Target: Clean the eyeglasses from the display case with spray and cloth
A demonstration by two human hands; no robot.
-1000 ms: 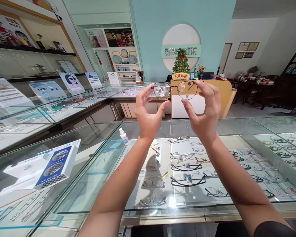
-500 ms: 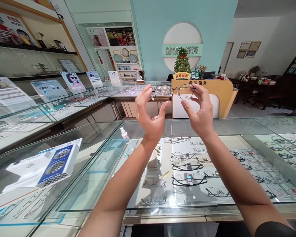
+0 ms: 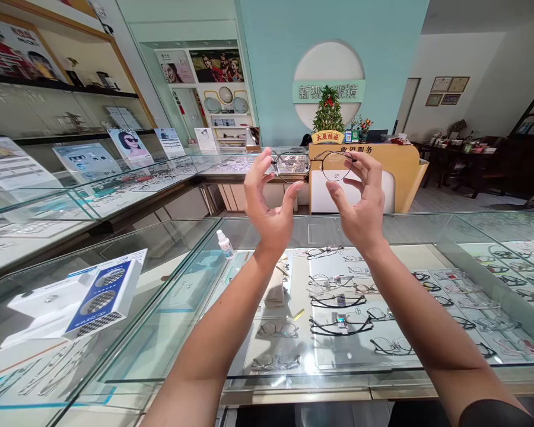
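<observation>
A pair of thin, dark-rimmed round eyeglasses (image 3: 315, 161) is held up in front of me above the glass counter, lenses facing forward. My left hand (image 3: 271, 204) grips its left end, fingers at the hinge and thumb close to the lower rim. At the other end, my right hand (image 3: 364, 198) has its fingers around the right hinge, with the thumb under the right lens. A small mark shows on the right lens. Below the hands, rows of spectacle frames (image 3: 342, 323) lie inside the display case.
A white spray bottle (image 3: 225, 244) and a beige cloth pouch (image 3: 275, 287) are on the counter. To the left stands a blue-and-white box-shaped display (image 3: 104, 296). A glass counter (image 3: 82, 198) runs along the left; a wooden cashier desk (image 3: 404, 172) stands ahead.
The eyeglasses have shifted very slightly left, and my left hand's fingers have moved a little. Both hands keep holding the glasses at about the same height.
</observation>
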